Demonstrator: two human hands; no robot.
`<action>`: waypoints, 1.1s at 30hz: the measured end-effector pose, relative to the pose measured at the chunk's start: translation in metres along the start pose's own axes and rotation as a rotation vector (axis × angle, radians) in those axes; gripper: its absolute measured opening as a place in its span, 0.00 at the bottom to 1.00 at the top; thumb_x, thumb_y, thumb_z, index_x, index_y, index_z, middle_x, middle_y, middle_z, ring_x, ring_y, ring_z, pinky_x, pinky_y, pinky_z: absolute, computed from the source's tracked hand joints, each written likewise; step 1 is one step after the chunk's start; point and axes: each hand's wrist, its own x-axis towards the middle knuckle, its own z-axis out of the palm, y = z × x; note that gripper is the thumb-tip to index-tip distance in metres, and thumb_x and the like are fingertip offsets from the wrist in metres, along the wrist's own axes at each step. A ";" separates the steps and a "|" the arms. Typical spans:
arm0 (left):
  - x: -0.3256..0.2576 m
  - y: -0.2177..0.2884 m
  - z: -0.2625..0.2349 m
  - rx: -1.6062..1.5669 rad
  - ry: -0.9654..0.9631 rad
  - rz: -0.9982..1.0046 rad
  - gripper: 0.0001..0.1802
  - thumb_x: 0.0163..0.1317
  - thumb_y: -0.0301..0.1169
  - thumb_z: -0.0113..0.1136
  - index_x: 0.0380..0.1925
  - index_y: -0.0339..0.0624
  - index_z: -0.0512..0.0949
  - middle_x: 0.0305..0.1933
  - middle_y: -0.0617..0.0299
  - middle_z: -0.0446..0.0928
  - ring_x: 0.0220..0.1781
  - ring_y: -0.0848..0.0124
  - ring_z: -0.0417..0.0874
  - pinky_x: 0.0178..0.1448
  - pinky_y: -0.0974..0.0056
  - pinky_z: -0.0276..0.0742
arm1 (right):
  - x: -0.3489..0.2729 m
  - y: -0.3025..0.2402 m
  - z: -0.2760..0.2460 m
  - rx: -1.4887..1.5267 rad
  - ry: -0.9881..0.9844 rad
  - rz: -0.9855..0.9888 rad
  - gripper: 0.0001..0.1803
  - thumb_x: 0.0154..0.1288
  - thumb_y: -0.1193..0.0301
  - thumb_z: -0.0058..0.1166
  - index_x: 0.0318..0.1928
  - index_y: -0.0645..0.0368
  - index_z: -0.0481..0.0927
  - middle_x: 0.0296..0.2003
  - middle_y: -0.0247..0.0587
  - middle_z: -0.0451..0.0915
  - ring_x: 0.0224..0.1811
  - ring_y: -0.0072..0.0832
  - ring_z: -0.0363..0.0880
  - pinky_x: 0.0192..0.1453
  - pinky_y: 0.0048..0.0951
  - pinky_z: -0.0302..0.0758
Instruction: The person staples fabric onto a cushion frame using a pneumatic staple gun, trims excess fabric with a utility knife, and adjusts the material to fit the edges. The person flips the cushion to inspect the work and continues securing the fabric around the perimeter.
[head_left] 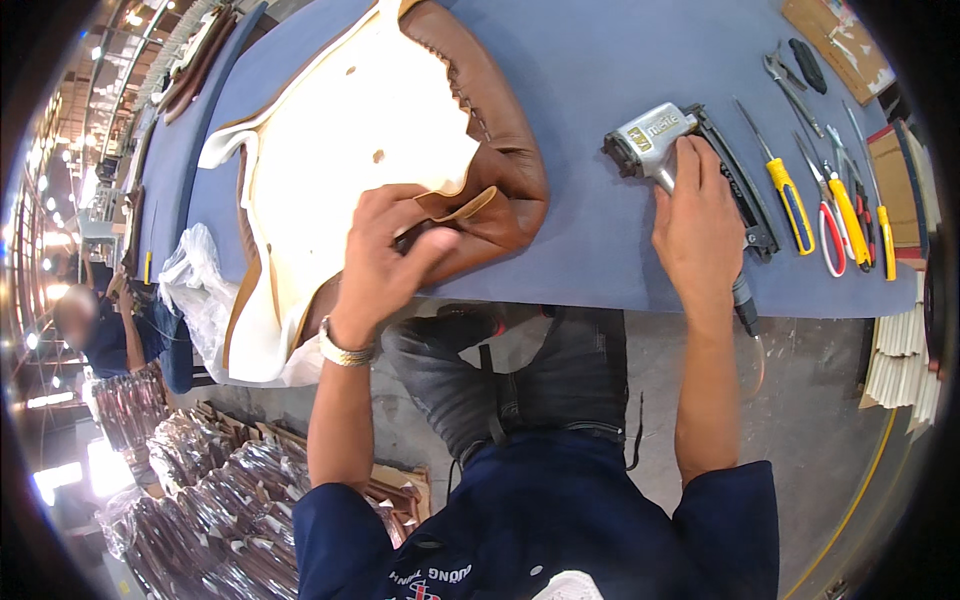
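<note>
- Left hand (385, 250): pinches the near edge of the brown cover (480, 150) on the blue table (600, 60).
- Right hand (697, 225): closed around the stapler (665, 135), right of the cover.
- Screwdrivers (790, 190): far right.

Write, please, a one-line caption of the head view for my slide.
At a blue workbench, left hand grips a brown leather cover; right hand rests on a pneumatic stapler.

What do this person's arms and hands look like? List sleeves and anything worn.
Both forearms are bare. Short dark navy sleeves end above the elbows. The left hand has a metal watch, silver and gold in tone, on its wrist. The right hand wears no glove, and no ring or band shows on it.
</note>
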 end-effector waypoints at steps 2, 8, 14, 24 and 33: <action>0.012 0.021 0.010 -0.019 -0.062 0.052 0.21 0.65 0.38 0.75 0.49 0.32 0.84 0.51 0.53 0.85 0.50 0.62 0.86 0.60 0.58 0.79 | 0.001 -0.001 0.003 -0.004 0.003 -0.006 0.30 0.64 0.73 0.65 0.65 0.63 0.72 0.65 0.46 0.75 0.54 0.47 0.82 0.55 0.45 0.81; 0.016 0.025 0.028 -0.753 0.012 -0.310 0.10 0.63 0.24 0.75 0.40 0.36 0.83 0.36 0.63 0.86 0.38 0.76 0.83 0.51 0.69 0.77 | 0.000 0.004 0.004 -0.018 0.022 -0.018 0.29 0.66 0.72 0.64 0.65 0.62 0.72 0.65 0.44 0.74 0.55 0.45 0.82 0.57 0.45 0.81; -0.002 0.008 0.016 -0.812 0.013 -0.302 0.15 0.70 0.22 0.67 0.54 0.35 0.75 0.40 0.57 0.88 0.45 0.77 0.85 0.53 0.70 0.79 | 0.000 0.001 0.001 -0.017 0.001 0.001 0.28 0.67 0.72 0.63 0.65 0.62 0.72 0.66 0.44 0.74 0.56 0.46 0.82 0.58 0.46 0.80; 0.002 -0.003 -0.015 -0.083 -0.088 0.053 0.20 0.53 0.33 0.81 0.45 0.38 0.88 0.48 0.54 0.85 0.53 0.59 0.84 0.61 0.58 0.78 | 0.020 0.012 0.008 0.026 -0.014 -0.065 0.27 0.69 0.72 0.62 0.66 0.61 0.71 0.66 0.48 0.73 0.61 0.50 0.80 0.60 0.46 0.80; 0.011 0.011 0.026 -0.250 0.067 0.010 0.17 0.53 0.35 0.82 0.21 0.35 0.83 0.25 0.62 0.75 0.32 0.68 0.75 0.39 0.62 0.70 | 0.008 0.061 -0.005 0.156 -0.100 -0.222 0.31 0.70 0.69 0.64 0.71 0.58 0.73 0.70 0.51 0.74 0.70 0.52 0.74 0.71 0.45 0.73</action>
